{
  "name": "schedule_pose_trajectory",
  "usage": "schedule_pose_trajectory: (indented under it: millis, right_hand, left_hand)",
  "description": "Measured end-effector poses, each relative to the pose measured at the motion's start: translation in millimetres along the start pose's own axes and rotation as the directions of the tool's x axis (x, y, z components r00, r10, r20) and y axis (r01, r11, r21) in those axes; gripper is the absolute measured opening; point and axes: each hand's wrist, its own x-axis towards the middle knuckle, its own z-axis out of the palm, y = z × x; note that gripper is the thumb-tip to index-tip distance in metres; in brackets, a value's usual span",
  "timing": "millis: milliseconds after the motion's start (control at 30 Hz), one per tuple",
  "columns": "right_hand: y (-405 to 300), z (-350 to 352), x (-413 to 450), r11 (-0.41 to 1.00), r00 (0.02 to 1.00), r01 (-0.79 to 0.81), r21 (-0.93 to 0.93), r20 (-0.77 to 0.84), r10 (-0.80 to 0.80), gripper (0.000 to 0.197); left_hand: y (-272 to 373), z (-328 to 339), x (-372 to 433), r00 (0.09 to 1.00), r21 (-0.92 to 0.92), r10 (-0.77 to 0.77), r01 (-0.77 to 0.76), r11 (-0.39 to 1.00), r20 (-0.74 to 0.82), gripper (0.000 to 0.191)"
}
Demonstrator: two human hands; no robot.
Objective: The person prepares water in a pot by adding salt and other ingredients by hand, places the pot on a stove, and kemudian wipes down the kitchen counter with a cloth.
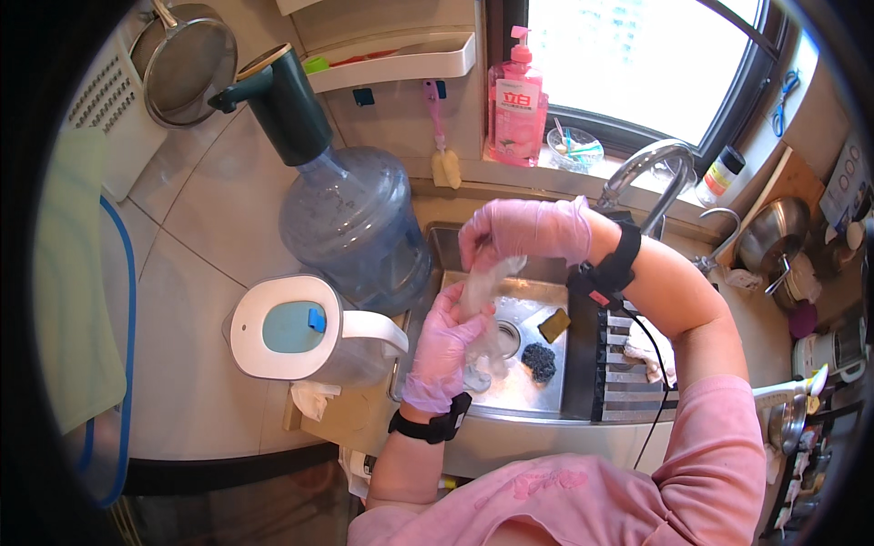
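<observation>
Over a stainless steel sink, both my hands wear thin pink gloves. My left hand is closed on the lower part of a crumpled, translucent whitish sheet or bag; its exact kind cannot be told. Higher up, my right hand bends down over the same material, fingers pinched at its top. Some of the thin stuff hangs into the sink by the drain. On the sink floor lie a dark scouring ball and a yellow-brown sponge, both apart from my hands.
A large water bottle with a dark green pump and a white-lidded pitcher stand left of the sink. The chrome faucet arches behind my right wrist. A slatted rack holding a white cloth lies to the right.
</observation>
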Motion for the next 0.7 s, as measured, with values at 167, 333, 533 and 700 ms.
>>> schedule_pose_trajectory:
  millis: [167,333,533,700]
  right_hand:
    - [16.2,-11.3,-12.3,0.993,0.976,-0.120,-0.011,-0.186,0.116,0.011]
    - [9.1,11.0,-17.4,0.988,0.962,-0.021,-0.151,-0.272,-0.021,0.026]
    - [-22.4,34.2,-17.5,0.986,0.994,-0.052,-0.158,-0.107,0.035,0.046]
    - [-38.6,-25.4,13.5,0.954,0.885,0.089,-0.287,-0.416,-0.208,0.034]
  left_hand:
    - [-14.8,-13.0,-3.2,0.999,0.085,-0.043,0.044,0.995,-0.018,0.030]
    - [-17.0,-10.2,-2.6,0.990,0.017,0.050,-0.048,0.999,-0.131,0.023]
    - [-7.1,6.2,-1.0,0.994,-0.004,0.091,-0.091,0.996,-0.056,0.035]
    - [2.5,9.6,-8.0,0.986,-0.108,0.151,-0.143,0.984,0.074,0.050]
